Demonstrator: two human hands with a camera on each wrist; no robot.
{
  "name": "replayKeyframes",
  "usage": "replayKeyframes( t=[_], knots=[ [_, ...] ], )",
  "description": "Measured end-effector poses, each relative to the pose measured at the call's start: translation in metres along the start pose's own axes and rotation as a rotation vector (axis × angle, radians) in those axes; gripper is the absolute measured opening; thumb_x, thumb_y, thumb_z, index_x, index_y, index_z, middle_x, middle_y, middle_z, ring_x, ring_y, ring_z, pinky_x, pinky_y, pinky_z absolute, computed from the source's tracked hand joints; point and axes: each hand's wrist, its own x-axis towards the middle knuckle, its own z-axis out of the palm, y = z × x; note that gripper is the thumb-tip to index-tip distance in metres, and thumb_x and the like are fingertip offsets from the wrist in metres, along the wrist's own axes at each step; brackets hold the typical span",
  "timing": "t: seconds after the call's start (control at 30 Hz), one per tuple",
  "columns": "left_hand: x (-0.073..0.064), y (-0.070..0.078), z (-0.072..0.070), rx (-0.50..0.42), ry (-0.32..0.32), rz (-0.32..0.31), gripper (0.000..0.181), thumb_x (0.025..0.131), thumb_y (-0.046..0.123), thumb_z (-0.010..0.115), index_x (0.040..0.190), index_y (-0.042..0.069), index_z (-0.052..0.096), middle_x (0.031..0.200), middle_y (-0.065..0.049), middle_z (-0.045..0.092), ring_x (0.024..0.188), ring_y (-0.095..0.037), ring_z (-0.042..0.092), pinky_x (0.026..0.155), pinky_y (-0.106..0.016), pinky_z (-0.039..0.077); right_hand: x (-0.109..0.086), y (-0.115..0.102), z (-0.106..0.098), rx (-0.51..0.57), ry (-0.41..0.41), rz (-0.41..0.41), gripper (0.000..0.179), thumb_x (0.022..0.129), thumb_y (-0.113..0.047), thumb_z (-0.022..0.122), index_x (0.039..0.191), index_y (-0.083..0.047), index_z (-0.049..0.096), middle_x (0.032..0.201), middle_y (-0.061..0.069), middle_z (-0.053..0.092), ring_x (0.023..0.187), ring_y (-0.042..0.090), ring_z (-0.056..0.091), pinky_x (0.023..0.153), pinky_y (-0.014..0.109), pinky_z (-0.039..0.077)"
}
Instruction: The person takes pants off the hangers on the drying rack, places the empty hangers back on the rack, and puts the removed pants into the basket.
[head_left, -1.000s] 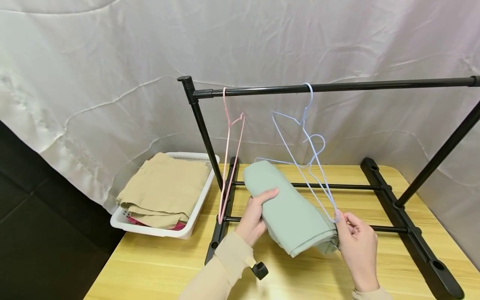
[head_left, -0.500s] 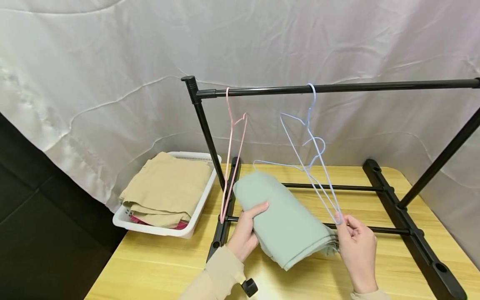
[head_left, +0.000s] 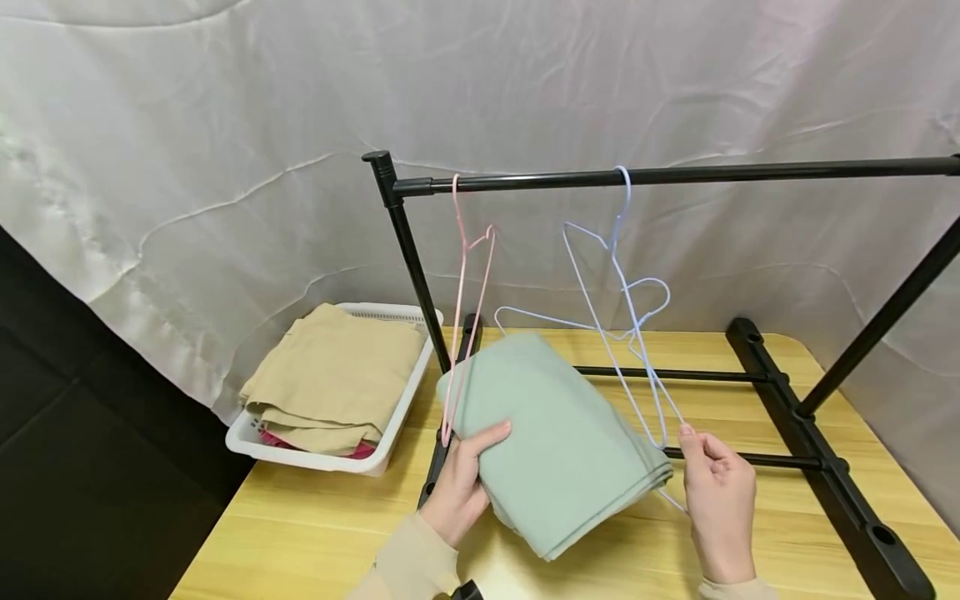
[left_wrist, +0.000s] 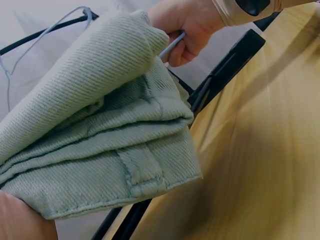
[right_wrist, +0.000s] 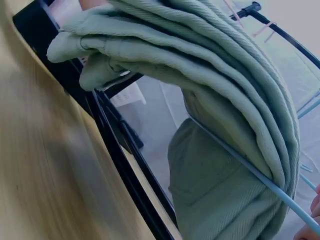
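Observation:
My left hand (head_left: 459,490) grips folded pale green trousers (head_left: 555,442), thumb on top and the other fingers hidden beneath. The left wrist view shows their stacked layers and a belt loop (left_wrist: 142,165). My right hand (head_left: 720,504) pinches a light blue hanger (head_left: 654,312) at one end; its hook shows behind a second hanger. In the right wrist view, the held hanger's bar (right_wrist: 245,162) runs inside the fold of the trousers. A second blue hanger (head_left: 577,267) hangs from the rail, its lower corner close to the right hand. A pink hanger (head_left: 461,292) overlaps the trousers' left edge.
A black rack with a top rail (head_left: 750,173) stands on the wooden table (head_left: 315,533). At left, a white basket (head_left: 390,454) holds folded beige cloth (head_left: 337,375) with something dark pink beneath. A grey curtain (head_left: 262,125) hangs behind.
My left hand has moved left and down with the trousers, turning their broad face more into view. The held hanger's hook has shifted right, and the hanging blue hanger's corner now sits apart from my right fingers.

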Motion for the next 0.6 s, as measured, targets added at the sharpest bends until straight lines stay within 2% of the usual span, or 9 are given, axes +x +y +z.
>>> replayKeyframes(
  t=[0.2, 0.3, 0.6],
  knots=[
    [-0.009, 0.012, -0.007, -0.032, -0.002, 0.022, 0.056, 0.094, 0.007, 0.074, 0.137, 0.015, 0.039, 0.130, -0.004, 0.058, 0.113, -0.018, 0.070, 0.103, -0.039, 0.061, 0.000, 0.001, 0.001, 0.135, -0.022, 0.086, 0.032, 0.105, -0.018, 0.071, 0.073, -0.013, 0.073, 0.043, -0.006, 0.034, 0.035, 0.004, 0.028, 0.036, 0.036, 0.016],
    [-0.013, 0.017, -0.007, -0.038, -0.007, 0.036, 0.051, 0.095, 0.006, 0.072, 0.135, 0.014, 0.041, 0.127, -0.002, 0.060, 0.110, -0.017, 0.072, 0.101, -0.037, 0.062, 0.000, 0.000, 0.001, 0.177, -0.032, 0.103, 0.032, 0.105, -0.017, 0.071, 0.074, -0.011, 0.073, 0.043, -0.005, 0.035, 0.036, 0.005, 0.028, 0.038, 0.038, 0.013],
    [-0.026, 0.024, -0.004, -0.047, 0.024, 0.079, 0.048, 0.095, 0.004, 0.071, 0.133, 0.015, 0.043, 0.126, 0.000, 0.060, 0.111, -0.016, 0.071, 0.104, -0.037, 0.060, -0.001, -0.001, 0.004, 0.192, -0.053, 0.134, 0.034, 0.105, -0.019, 0.071, 0.073, -0.009, 0.072, 0.042, -0.005, 0.035, 0.037, 0.006, 0.028, 0.041, 0.040, 0.013]
  ],
)
